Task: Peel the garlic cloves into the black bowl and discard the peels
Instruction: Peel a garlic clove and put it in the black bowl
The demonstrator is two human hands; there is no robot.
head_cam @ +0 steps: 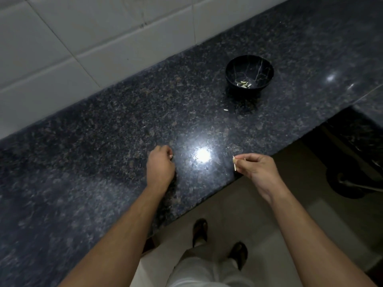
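The black bowl [249, 73] stands on the dark granite counter [124, 125] at the upper right, with several pale peeled garlic cloves [244, 84] in its bottom. My right hand [259, 169] hovers at the counter's front edge and pinches a small pale piece of garlic peel [234, 162] between thumb and fingers. My left hand [160, 165] rests on the counter with its fingers curled; something small and pale shows at its fingertips, too small to identify. One pale scrap [226, 110] lies on the counter below the bowl.
A white tiled wall [83, 38] runs behind the counter. A bright light reflection [202, 155] glares between my hands. The counter's front edge runs diagonally, with a pale floor and my feet below it. A dark object stands on the floor at the right [348, 183].
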